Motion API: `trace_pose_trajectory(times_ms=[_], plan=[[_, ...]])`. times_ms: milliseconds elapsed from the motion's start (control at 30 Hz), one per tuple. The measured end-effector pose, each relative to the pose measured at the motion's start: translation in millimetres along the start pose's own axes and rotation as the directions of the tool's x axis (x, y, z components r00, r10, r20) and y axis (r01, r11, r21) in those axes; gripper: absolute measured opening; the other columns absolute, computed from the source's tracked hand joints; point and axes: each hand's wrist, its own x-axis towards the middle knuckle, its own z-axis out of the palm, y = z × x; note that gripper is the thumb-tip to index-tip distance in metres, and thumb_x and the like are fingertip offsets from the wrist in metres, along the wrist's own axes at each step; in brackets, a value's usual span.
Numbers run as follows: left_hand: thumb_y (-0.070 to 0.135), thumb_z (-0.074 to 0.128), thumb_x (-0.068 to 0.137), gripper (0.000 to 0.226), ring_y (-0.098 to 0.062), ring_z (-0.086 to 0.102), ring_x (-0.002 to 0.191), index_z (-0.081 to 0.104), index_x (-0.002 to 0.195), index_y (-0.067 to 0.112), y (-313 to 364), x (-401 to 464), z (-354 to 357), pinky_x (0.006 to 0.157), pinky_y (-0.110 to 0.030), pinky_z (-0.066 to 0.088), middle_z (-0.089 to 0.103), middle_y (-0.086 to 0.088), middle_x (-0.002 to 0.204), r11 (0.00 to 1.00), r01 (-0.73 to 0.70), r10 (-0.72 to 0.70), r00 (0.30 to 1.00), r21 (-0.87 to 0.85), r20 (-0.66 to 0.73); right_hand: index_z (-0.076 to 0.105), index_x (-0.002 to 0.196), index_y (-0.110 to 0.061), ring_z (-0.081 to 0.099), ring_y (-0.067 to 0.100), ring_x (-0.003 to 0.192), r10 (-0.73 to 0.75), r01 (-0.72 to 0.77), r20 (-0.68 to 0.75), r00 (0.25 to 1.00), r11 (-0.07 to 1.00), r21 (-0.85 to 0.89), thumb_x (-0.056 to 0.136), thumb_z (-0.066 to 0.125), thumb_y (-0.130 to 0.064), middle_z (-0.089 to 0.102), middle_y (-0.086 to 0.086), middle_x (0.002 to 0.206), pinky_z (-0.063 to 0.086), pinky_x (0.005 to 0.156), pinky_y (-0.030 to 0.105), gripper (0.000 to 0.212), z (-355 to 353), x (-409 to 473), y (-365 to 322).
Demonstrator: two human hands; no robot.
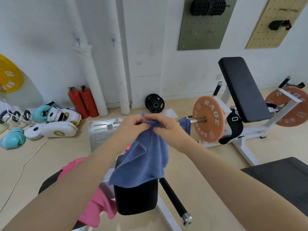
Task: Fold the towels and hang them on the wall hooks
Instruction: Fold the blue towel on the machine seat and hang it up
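1. My left hand [131,125] and my right hand [164,126] are raised close together in front of me, and each pinches the top edge of the blue towel [143,157] with curled fingers.
2. The towel hangs down from that pinch in loose folds; its lower edge drapes onto the black pad [135,197] of the machine below me.
3. A small loop of the same blue cloth sticks up between my hands (I cannot tell which fingers hold it).
4. A pink towel [98,209] lies crumpled under my left forearm, beside the black pad.
5. A second blue cloth [185,125] hangs over the barbell sleeve, just left of the orange weight plate [208,119].
6. Two wall hooks are on the white wall ahead: the left hook [78,41] and the right hook [113,41], both bare.
7. Two red fire extinguishers [82,101] stand at the foot of the wall, with teal boxing gloves [12,138] on the floor to the left.
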Motion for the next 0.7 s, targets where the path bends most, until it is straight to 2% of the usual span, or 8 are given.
trace_pose_trajectory(times_ms=[67,133,233,367,433,500,600,700], plan=[[0.002,0.048,0.089,0.028,-0.015,0.064,0.084,0.071,0.081,0.016,5,-5,2,0.088,-0.032,0.049,0.070,-0.007,0.084,0.973,0.048,-0.028,0.995,-0.225,0.091,0.049,0.130,-0.009,0.050,0.013,0.116,-0.167,0.181,0.078,0.983,0.947,-0.265,0.080,0.043,0.010,0.054,0.006,0.128,0.038,0.099,0.014,0.054,3,-5,-2],[0.008,0.042,0.088,0.024,-0.018,0.064,0.087,0.064,0.093,0.004,9,-7,2,0.088,-0.031,0.048,0.067,-0.012,0.089,0.807,0.234,-0.088,0.956,-0.542,0.281,0.050,0.130,-0.010,0.050,0.022,0.116,-0.269,0.264,0.052,0.962,0.860,-0.436,0.082,0.045,0.004,0.051,0.008,0.130,0.039,0.098,0.023,0.050,0,-5,0],[0.012,0.041,0.086,0.024,-0.020,0.060,0.087,0.061,0.094,0.001,6,-2,-1,0.085,-0.030,0.049,0.063,-0.013,0.088,0.700,0.287,-0.114,0.949,-0.654,0.294,0.059,0.121,-0.008,0.056,0.026,0.106,-0.339,0.308,0.031,0.940,0.811,-0.496,0.082,0.044,-0.006,0.057,0.012,0.121,0.043,0.091,0.028,0.041,-4,-4,2],[-0.002,0.033,0.089,0.031,-0.016,0.063,0.073,0.064,0.085,0.002,6,-1,-6,0.074,-0.026,0.054,0.068,-0.007,0.075,0.910,0.193,-0.094,0.958,-0.368,0.270,0.062,0.094,-0.012,0.056,0.027,0.078,-0.334,0.341,0.125,0.934,0.732,-0.590,0.078,0.044,-0.004,0.061,0.013,0.104,0.047,0.071,0.031,0.025,-1,-4,7],[0.001,0.037,0.086,0.032,-0.015,0.061,0.075,0.065,0.079,0.016,2,3,-18,0.077,-0.027,0.051,0.065,-0.002,0.077,0.994,0.037,-0.068,0.950,0.107,0.305,0.053,0.088,-0.017,0.046,0.021,0.062,-0.331,0.366,0.177,0.927,0.695,-0.619,0.076,0.039,-0.007,0.060,0.012,0.086,0.034,0.060,0.019,0.021,0,-2,9],[0.025,0.049,0.077,0.016,-0.018,0.058,0.074,0.058,0.066,0.034,-3,8,-29,0.073,-0.032,0.048,0.059,0.002,0.075,0.828,-0.156,-0.065,0.927,0.539,0.368,0.051,0.084,-0.009,0.039,0.019,0.057,-0.282,0.316,0.155,0.947,0.726,-0.611,0.077,0.036,-0.008,0.051,0.009,0.072,0.031,0.058,0.028,0.017,-3,2,7],[0.031,0.064,0.079,0.005,-0.012,0.054,0.089,0.063,0.074,0.033,-12,13,-37,0.079,-0.030,0.043,0.056,0.003,0.093,0.818,-0.241,0.013,0.915,0.523,0.402,0.048,0.082,-0.002,0.033,0.013,0.061,-0.128,0.149,0.078,0.989,0.889,-0.433,0.080,0.039,0.006,0.040,0.000,0.067,0.030,0.058,0.021,0.013,-10,9,1],[0.012,0.058,0.088,0.009,-0.003,0.058,0.091,0.066,0.091,0.014,-12,16,-39,0.084,-0.019,0.044,0.064,0.002,0.100,0.959,-0.181,0.111,0.948,0.219,0.298,0.044,0.085,0.006,0.035,0.014,0.070,0.018,-0.014,0.026,1.000,0.991,-0.133,0.083,0.040,0.006,0.041,0.007,0.073,0.028,0.057,0.018,0.004,-12,14,-5]])
